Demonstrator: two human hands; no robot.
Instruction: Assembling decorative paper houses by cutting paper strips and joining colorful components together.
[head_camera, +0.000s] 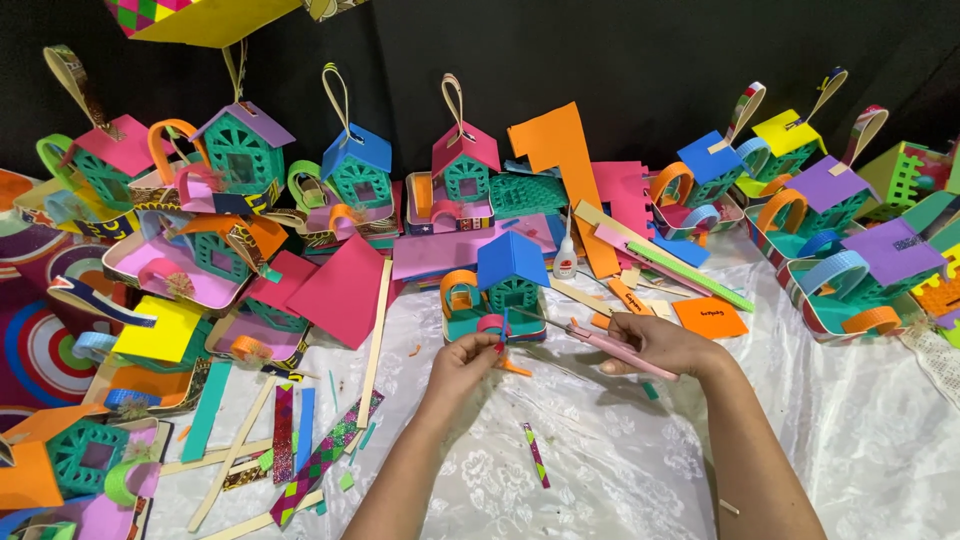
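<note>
Head view, both my forearms come up from the bottom edge and meet mid-table over the white lace-pattern tablecloth (620, 470). My left hand (465, 365) is curled, fingertips pinched shut on a small red and orange paper scrap (503, 358) (tiny, hard to tell its exact shape). My right hand (655, 345) is closed around pink-handled scissors (610, 345), blades pointing left toward the scrap, tips just beside it; can't tell if the blades touch the paper.

Just beyond the hands sits a little craft house (505, 285): blue folded roof, teal lattice walls, teal tray base, an orange arch at its left side, a pink loop at the front. It stands upright on the cloth, near my left fingertips.

A small white glue bottle (566, 255) stands upright right of the house roof. More finished houses with ribbon loops line the black backdrop (620, 60). Loose foam sheets, one magenta sheet (340, 290) leaning left of the house, and glitter strips (320, 460) lie scattered at lower left. An orange paper piece (710, 318) lies near my right hand.
</note>
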